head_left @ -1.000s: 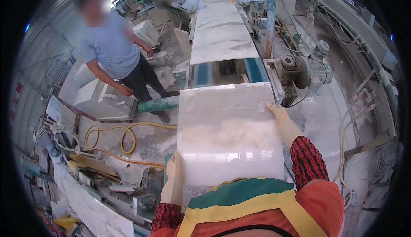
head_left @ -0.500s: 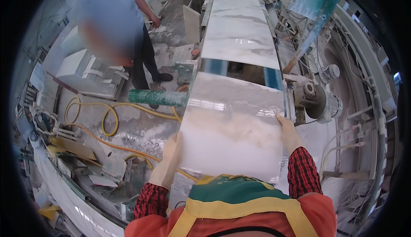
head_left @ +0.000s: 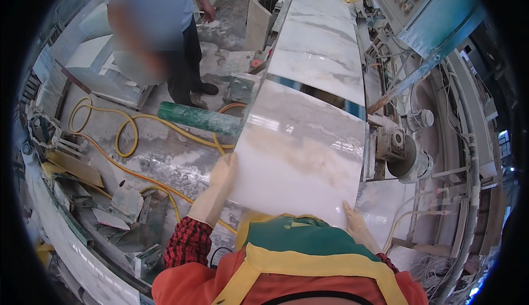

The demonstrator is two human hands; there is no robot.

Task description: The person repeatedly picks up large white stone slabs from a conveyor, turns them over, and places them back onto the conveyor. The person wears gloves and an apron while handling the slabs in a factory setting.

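Observation:
A glossy white marble-look slab (head_left: 292, 178) with grey and beige veining lies in front of me, its far end on the conveyor. My left hand (head_left: 222, 179) closes on the slab's left edge, its fingers partly hidden. At the near right corner, my right hand (head_left: 359, 225) grips with the thumb on top; its other fingers are out of sight beneath. Beyond a gap, another veined slab (head_left: 314, 65) rests on the conveyor line, and blue belts (head_left: 354, 108) show in that gap. My apron covers part of the slab's near edge.
A green roller (head_left: 195, 119) juts out left of the conveyor. On the right are a motor (head_left: 410, 159) and a slanted post (head_left: 410, 82). Yellow hoses (head_left: 129, 134) snake across the floor. A person (head_left: 190, 57) stands at the far left near stacked slabs (head_left: 91, 63).
My right hand has slid along the right edge toward me to the near corner. The slab has turned slightly, its far left corner swinging forward. My left hand still grips the left edge.

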